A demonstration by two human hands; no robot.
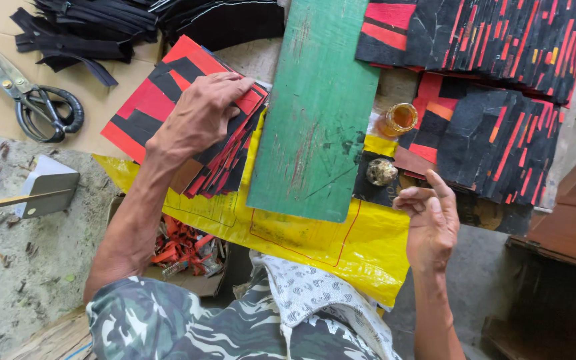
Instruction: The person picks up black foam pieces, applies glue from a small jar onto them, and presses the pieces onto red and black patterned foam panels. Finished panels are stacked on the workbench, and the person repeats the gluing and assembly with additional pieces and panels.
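My left hand (201,113) lies flat on a fanned stack of red and black cut pieces (168,87), fingers curled over its right edge. My right hand (431,220) hovers at the lower right, fingers loosely bent and holding nothing, just below a small glue-crusted lid (382,172). A green wooden board (315,107) lies between the hands on a yellow plastic sheet (341,243).
Large scissors (31,100) and black strips (95,30) lie at the upper left. A small amber jar (399,119) stands by the board. More red and black pieces (495,87) are spread at the right. A metal-headed tool (41,190) and a box of red scraps (185,250) sit lower left.
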